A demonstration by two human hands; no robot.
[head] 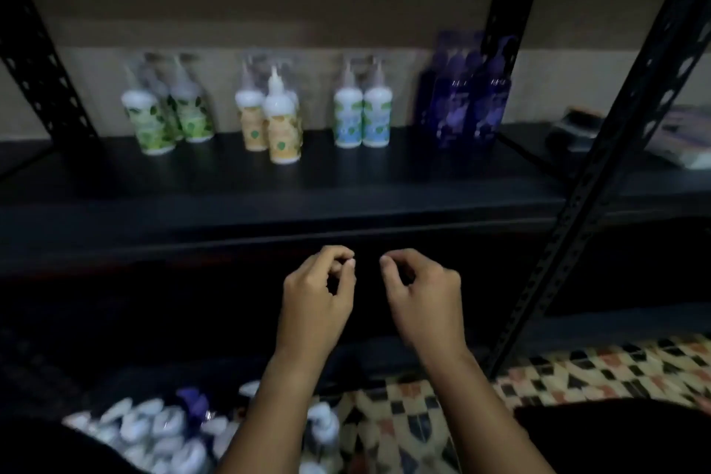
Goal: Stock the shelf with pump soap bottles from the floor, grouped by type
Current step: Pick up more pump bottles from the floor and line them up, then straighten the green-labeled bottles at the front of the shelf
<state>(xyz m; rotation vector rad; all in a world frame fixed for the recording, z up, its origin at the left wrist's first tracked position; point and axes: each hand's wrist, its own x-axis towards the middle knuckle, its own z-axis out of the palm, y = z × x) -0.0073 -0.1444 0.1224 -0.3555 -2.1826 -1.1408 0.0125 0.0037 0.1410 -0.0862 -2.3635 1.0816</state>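
Both hands hang empty in front of the black shelf [269, 204], below its front edge. Left hand [317, 296] has fingers loosely curled, thumb tip near the forefinger, holding nothing; right hand [423, 300] mirrors it, also touching nothing. On the shelf stand grouped pump bottles: green-label bottles [169, 115], orange-label bottles [275, 119], blue-label bottles [361, 115] and purple bottles [467, 100]. More unshelved bottles [161, 431] lie on the patterned floor [404, 419] at lower left.
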